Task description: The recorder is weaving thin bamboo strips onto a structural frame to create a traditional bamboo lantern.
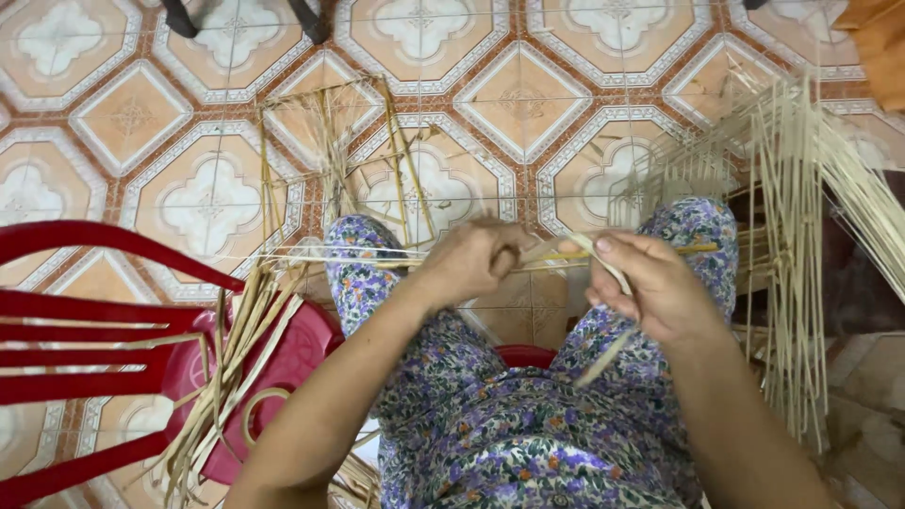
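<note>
- the left hand is curled shut around a bundle of thin bamboo sticks that runs level across the knees, out to the left.
- the right hand is partly closed, thumb and fingers pinching a flat pale strip that bends over the sticks and hangs down past the palm.
- both hands sit close together above the floral-trousered lap.
- a red plastic chair stands on the left with loose straw strips draped over it.
- a sheaf of pale reeds leans on the right, over the patterned tile floor.
</note>
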